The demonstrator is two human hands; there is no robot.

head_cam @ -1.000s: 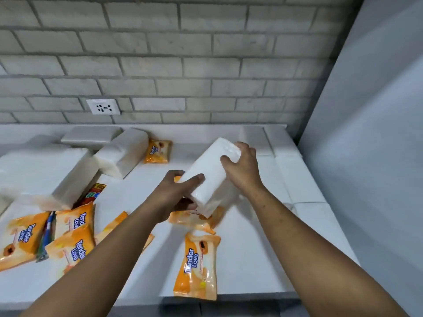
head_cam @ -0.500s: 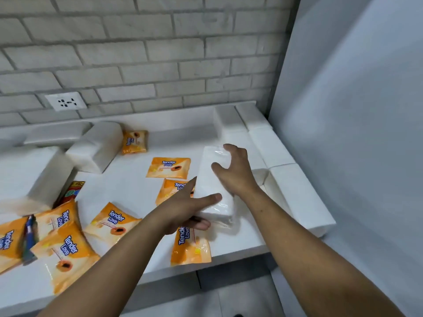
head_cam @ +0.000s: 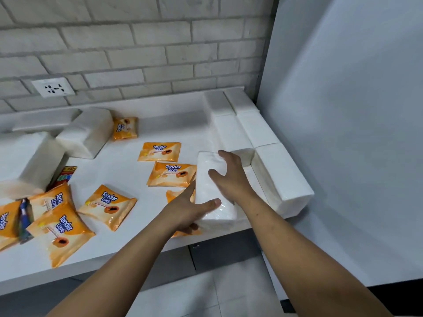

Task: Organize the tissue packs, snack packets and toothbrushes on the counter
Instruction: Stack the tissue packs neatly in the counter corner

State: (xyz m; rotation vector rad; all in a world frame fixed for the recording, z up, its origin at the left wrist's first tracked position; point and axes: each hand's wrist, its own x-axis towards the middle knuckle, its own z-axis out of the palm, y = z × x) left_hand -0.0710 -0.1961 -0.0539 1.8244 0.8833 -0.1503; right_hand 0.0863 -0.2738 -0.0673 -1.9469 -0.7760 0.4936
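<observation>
White tissue pack [head_cam: 205, 189] gripped between left hand [head_cam: 185, 211] and right hand [head_cam: 231, 179]; fingers curled.

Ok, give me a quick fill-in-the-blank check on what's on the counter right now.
The left hand and right hand together hold one white tissue pack near the ___ edge of the counter.
The orange packets read Tender ___.
The socket sits in the ___ wall.
The lined-up tissue packs fill the counter's ___ side.
Missing: front; Love; brick; right.
</observation>
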